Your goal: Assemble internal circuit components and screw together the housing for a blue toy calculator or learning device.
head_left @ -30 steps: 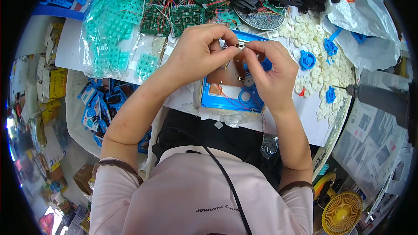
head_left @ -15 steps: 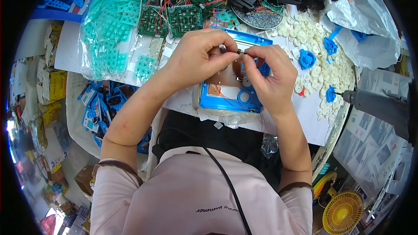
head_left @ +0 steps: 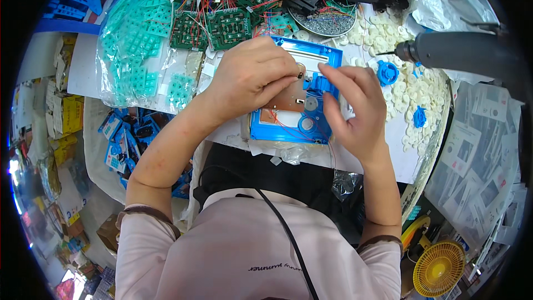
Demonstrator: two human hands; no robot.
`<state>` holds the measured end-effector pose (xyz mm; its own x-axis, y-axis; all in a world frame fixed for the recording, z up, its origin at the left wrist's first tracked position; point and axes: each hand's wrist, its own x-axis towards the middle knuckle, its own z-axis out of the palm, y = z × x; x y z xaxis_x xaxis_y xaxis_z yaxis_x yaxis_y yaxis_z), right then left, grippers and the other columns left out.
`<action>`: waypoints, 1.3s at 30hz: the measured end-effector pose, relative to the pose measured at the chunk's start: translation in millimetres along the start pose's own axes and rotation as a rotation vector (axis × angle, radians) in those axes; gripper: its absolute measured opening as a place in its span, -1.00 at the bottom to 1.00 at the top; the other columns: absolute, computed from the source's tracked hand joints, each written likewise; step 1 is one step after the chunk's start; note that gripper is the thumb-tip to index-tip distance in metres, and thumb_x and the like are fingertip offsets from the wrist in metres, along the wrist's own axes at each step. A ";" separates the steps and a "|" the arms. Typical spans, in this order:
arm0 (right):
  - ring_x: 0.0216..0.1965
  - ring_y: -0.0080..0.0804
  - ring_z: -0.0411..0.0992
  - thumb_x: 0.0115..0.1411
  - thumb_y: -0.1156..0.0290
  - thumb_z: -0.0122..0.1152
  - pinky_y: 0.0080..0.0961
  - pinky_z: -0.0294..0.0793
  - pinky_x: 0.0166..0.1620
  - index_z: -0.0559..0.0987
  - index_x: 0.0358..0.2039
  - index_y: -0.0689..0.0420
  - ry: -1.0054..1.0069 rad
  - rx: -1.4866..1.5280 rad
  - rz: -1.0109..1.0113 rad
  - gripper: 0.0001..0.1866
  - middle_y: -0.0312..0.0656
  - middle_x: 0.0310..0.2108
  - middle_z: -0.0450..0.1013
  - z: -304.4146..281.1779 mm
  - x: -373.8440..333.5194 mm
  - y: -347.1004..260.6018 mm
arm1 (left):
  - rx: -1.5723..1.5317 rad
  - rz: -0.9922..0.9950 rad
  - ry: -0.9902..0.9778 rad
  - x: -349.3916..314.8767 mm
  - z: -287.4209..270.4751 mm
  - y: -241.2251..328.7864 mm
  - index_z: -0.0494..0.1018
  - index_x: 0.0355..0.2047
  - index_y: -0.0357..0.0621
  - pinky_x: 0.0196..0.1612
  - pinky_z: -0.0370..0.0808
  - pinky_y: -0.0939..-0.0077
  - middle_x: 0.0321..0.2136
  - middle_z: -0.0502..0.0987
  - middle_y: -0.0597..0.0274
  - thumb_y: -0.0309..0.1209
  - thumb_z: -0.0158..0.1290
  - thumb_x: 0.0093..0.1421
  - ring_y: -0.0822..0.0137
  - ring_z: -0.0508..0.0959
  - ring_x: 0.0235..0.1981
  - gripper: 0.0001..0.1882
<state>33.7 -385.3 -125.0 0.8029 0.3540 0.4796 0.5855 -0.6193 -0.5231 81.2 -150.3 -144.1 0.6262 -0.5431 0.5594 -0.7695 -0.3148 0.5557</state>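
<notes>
In front of me lies a blue plastic casing, open side up, with a white panel and thin red wires in it. Over its left part is a brown circuit board with small metal and black parts. My left hand pinches the board's upper edge beside a small black part; the palm covers the board's left side. My right hand is apart from the board, over the casing's right edge, with fingers spread and nothing between them. A blue moulded part sits in the casing near my right fingertips.
Green circuit boards with wires and bagged turquoise keypads lie at the back left. White discs and blue round parts cover the right side. An electric screwdriver juts in from the right. A speaker-like disc stands behind.
My right hand has parted from my left and opened, moving slightly right and down. My left hand stays at the board. The screwdriver has swung up, away from the blue part at its tip.
</notes>
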 end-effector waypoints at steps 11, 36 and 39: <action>-0.22 -0.14 0.40 0.01 0.55 0.28 -0.30 0.44 -0.11 0.58 0.10 0.09 -0.136 -0.142 0.143 -0.44 -0.09 -0.20 0.45 -25.7 1.8 30.4 | -0.008 0.068 -0.123 2.6 -8.3 -3.3 0.57 -0.28 -0.10 -0.14 0.50 0.22 -0.32 0.62 0.19 -0.48 0.31 0.03 0.09 0.62 -0.23 -0.78; -0.06 -0.42 0.50 0.30 0.51 0.24 -0.48 0.50 0.03 0.50 0.10 0.33 0.461 0.259 0.616 -0.62 -0.08 0.02 0.50 -189.3 -42.5 164.1 | 0.087 -0.178 0.160 -21.3 9.8 -7.0 0.61 -0.41 -0.08 -0.20 0.44 0.27 -0.43 0.60 0.30 -0.44 0.30 0.01 0.17 0.54 -0.28 -0.89; -0.03 -0.34 0.52 0.25 0.60 0.11 -0.45 0.58 -0.02 0.49 0.09 0.34 0.413 0.386 0.847 -0.62 -0.08 0.01 0.50 -169.3 -122.2 99.7 | 0.110 -0.212 0.154 -26.6 6.8 -6.1 0.61 -0.42 -0.08 -0.19 0.44 0.28 -0.45 0.59 0.30 -0.44 0.29 0.01 0.17 0.53 -0.29 -0.89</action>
<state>-24.9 -608.9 -116.5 0.9114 -0.4113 0.0133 -0.1032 -0.2597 -0.9602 68.3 -139.2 -166.5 0.7796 -0.3342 0.5297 -0.6234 -0.4960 0.6045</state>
